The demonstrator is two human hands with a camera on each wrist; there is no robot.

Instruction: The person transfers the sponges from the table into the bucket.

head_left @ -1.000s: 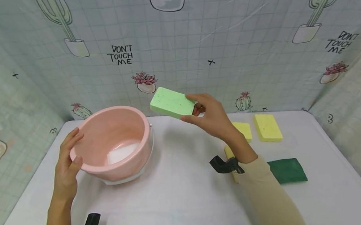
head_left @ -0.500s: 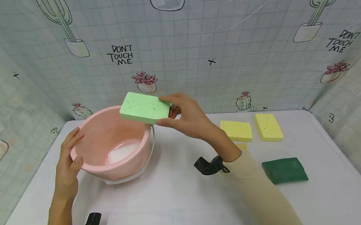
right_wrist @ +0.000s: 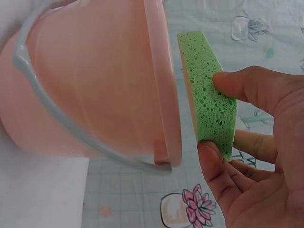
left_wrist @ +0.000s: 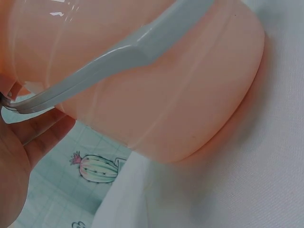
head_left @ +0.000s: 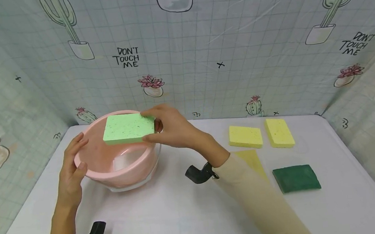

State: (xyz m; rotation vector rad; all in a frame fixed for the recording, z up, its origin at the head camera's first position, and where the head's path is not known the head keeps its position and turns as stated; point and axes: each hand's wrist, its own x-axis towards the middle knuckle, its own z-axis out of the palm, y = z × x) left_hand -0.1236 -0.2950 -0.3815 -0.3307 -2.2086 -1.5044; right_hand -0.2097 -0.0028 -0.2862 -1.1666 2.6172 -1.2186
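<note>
A pink bucket (head_left: 135, 176) with a pale bail handle (left_wrist: 109, 61) stands at the left of the white table. My left hand (head_left: 70, 169) holds its left side, with fingertips and thumb at the rim. My right hand (head_left: 175, 127) pinches a light green sponge (head_left: 129, 127) by its right end, thumb on one side and fingers on the other. In the head view the sponge overlaps the bucket's mouth. From the right wrist, the porous green sponge (right_wrist: 206, 95) shows just above the rim (right_wrist: 166, 85). A pale patch shows at the bucket's bottom.
To the right lie two yellow sponges, one flat crosswise (head_left: 245, 136) and one upright (head_left: 279, 132). A darker yellow piece (head_left: 250, 160) is partly hidden by the right sleeve. A dark green scouring pad (head_left: 296, 178) lies nearer. A cactus-print cloth (head_left: 181, 57) hangs behind.
My right hand has carried the green sponge left and slightly down, from beside the bucket to over its mouth. The yellow pieces have come into fuller view. The left hand stays put.
</note>
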